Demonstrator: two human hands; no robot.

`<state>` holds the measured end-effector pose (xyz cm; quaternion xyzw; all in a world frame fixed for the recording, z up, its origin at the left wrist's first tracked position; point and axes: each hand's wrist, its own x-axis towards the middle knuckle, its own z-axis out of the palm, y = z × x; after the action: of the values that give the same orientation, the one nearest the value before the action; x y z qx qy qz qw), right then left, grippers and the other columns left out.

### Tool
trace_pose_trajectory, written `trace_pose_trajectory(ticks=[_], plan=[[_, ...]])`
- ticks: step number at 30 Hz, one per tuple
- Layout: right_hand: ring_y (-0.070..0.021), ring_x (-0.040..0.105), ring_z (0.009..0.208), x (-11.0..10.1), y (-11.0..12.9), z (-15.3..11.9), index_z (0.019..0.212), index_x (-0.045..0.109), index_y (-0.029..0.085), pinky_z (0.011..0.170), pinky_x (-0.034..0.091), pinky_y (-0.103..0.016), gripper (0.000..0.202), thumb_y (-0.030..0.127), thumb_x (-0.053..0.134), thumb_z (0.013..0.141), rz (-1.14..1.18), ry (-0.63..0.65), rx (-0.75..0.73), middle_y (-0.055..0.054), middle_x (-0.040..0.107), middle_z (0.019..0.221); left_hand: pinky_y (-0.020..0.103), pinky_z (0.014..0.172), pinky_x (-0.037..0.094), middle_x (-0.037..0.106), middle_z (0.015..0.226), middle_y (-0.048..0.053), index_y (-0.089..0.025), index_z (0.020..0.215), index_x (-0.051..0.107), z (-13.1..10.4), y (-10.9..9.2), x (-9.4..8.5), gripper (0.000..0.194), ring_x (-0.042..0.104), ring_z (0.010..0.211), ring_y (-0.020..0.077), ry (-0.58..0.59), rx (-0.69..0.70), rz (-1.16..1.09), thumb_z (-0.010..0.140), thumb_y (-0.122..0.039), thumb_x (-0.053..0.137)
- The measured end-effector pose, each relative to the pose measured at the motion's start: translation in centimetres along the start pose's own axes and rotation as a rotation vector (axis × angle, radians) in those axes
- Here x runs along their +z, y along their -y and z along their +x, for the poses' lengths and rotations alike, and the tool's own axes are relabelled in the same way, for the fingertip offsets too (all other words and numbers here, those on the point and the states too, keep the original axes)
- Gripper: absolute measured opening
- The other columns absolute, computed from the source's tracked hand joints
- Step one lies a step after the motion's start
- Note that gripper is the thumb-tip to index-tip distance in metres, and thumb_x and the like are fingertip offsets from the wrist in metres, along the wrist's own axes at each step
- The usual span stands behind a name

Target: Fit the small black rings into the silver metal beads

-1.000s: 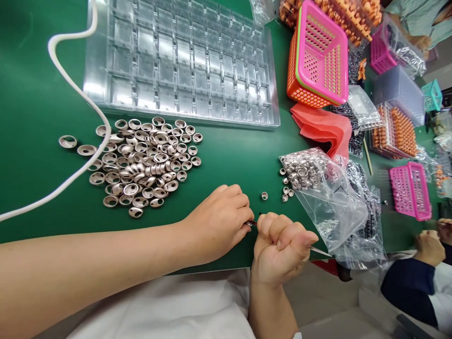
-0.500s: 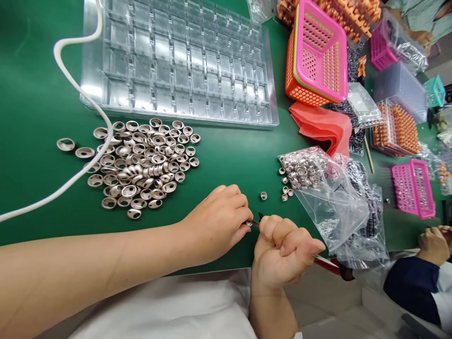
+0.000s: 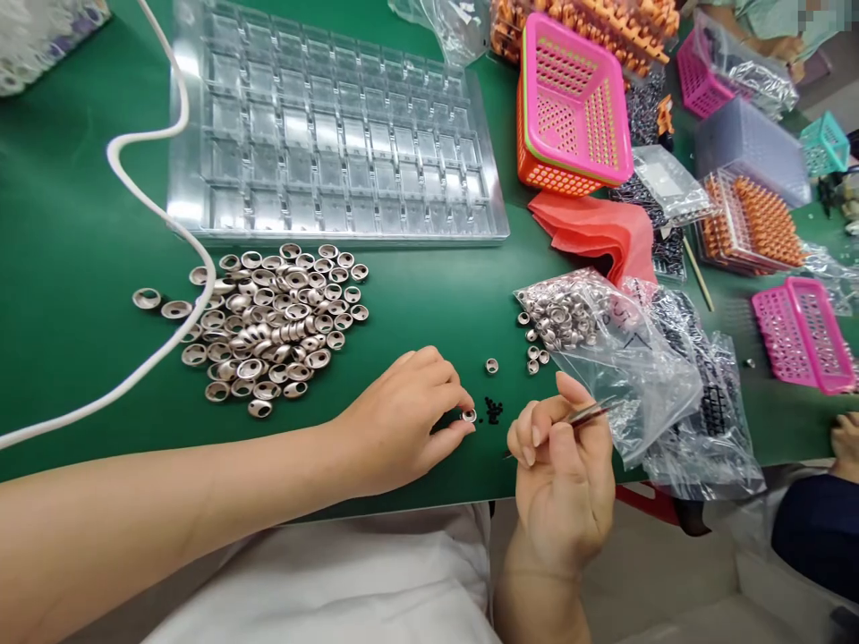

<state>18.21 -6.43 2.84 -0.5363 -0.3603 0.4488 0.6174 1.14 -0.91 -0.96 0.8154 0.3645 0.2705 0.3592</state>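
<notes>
While the left hand (image 3: 416,420) is closed in a pinch on a small ring (image 3: 472,415), just beside black bits (image 3: 493,410) on the counter (image 3: 429,295), the ring is best held steady; by the right hand (image 3: 560,456), the gripped slim tool (image 3: 591,412) should be steered lightly. The ring is silvery, round and hollow.

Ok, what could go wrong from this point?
The small metal ring sits right at the fingertips of the left hand, so it could slip out. The tiny black pieces lie loose between the hands; a brush from the right hand or its thin metal tool might scatter them. Loose rings beside the clear bag could also be knocked away.
</notes>
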Motion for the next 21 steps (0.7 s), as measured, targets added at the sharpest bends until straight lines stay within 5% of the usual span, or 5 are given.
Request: trace_pose_trajectory(ticks=[7,11,15,21], plan=[[-0.0102,0.045,0.061,-1.3,-1.0,-0.6,0.125,0.070,0.029,0.053,0.039,-0.023,0.030,0.025,0.058,0.098,-0.057,-0.055,-0.002,0.004,0.046,0.071,0.036,0.079,0.040,0.066,0.090,0.004,-0.018,0.098,0.071,0.0,0.2,0.1,0.009,0.054,0.090,0.0207,-0.024,0.066,0.059,0.097,-0.018,0.062],[-0.0099,0.038,0.053,-1.2,-1.2,-0.4,0.099,0.074,0.026,0.050,0.034,-0.023,0.014,0.031,0.060,0.098,0.036,-0.019,-0.183,0.006,0.035,0.061,0.035,0.077,0.038,0.068,0.092,0.004,-0.019,0.099,0.072,-0.1,-0.2,-0.3,0.012,0.055,0.090,0.0198,0.033,0.090,0.058,0.098,-0.017,0.059],[-0.0095,0.028,0.047,-0.5,-1.0,0.0,0.074,0.064,0.024,0.046,0.028,-0.022,0.035,0.042,0.052,0.102,0.124,0.015,-0.268,0.008,0.023,0.054,0.037,0.080,0.039,0.068,0.092,0.004,-0.018,0.099,0.072,0.0,-0.4,-0.5,0.016,0.056,0.089,0.0193,0.038,0.113,0.073,0.100,-0.017,0.057],[-0.0096,0.029,0.046,0.1,-1.6,0.3,0.076,0.064,0.024,0.044,0.028,-0.021,0.038,0.042,0.046,0.104,0.125,0.000,-0.250,0.007,0.025,0.054,0.037,0.082,0.038,0.068,0.093,0.004,-0.018,0.099,0.073,0.0,-0.1,-0.5,0.018,0.057,0.088,0.0189,0.043,0.120,0.096,0.100,-0.016,0.055]])
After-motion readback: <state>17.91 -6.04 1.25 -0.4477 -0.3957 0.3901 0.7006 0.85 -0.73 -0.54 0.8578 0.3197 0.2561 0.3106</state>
